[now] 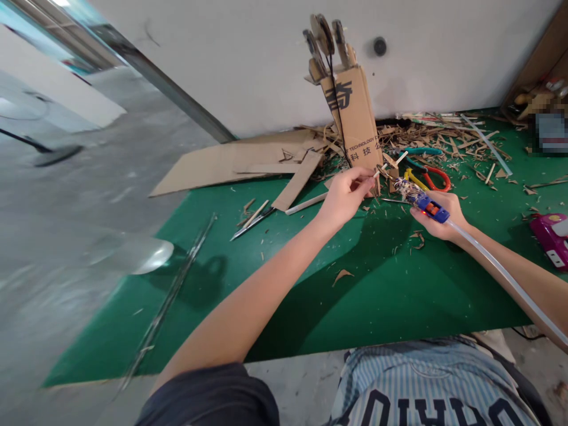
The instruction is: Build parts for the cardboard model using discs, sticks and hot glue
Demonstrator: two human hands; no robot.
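My left hand (346, 198) pinches a small pale wooden stick (377, 173) at the lower front of an upright cardboard model (355, 112). Finger-like strips with round discs rise from the model's top, and a black cord runs down its front. My right hand (446, 216) is wrapped around a blue hot glue gun (432, 208), its nozzle end covered in scraps and pointed toward the stick. A long clear glue stick (492, 263) trails from the gun's back over my right forearm. Whether the nozzle touches the stick I cannot tell.
Teal-handled pliers (423, 151) and red-and-yellow-handled pliers (437, 178) lie beyond the gun. Cardboard scraps (444, 133) are heaped by the wall. A craft knife (252, 223), cardboard sheet (213, 165), clear cup (151, 255) and magenta power socket (550, 239) are around.
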